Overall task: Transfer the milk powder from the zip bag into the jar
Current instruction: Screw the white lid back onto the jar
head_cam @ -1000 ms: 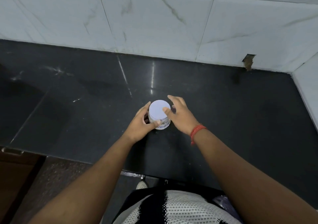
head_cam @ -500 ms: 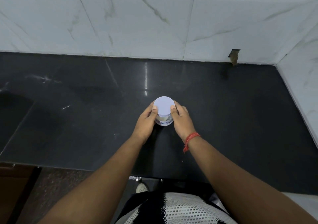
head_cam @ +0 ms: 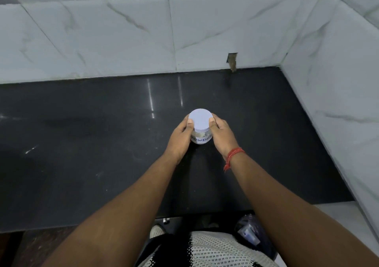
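A small clear jar (head_cam: 201,139) with a pale blue round lid (head_cam: 200,120) stands upright on the black counter (head_cam: 102,143). A white label with handwritten letters wraps its side. My left hand (head_cam: 180,137) grips the jar's left side, thumb up at the lid's edge. My right hand (head_cam: 220,136) clasps the right side the same way, a red thread around its wrist. No zip bag is in view. The jar's contents are mostly hidden by my fingers.
White marble-look tiled walls (head_cam: 143,40) close off the counter at the back and on the right. A chipped hole (head_cam: 232,61) marks the back wall near the corner. Below the counter's front edge, a dark bag (head_cam: 252,231) lies on the floor.
My right hand came off the lid's top and settled on the jar's right side. Both hands now clasp the jar, which stays standing on the counter. The view shifted.
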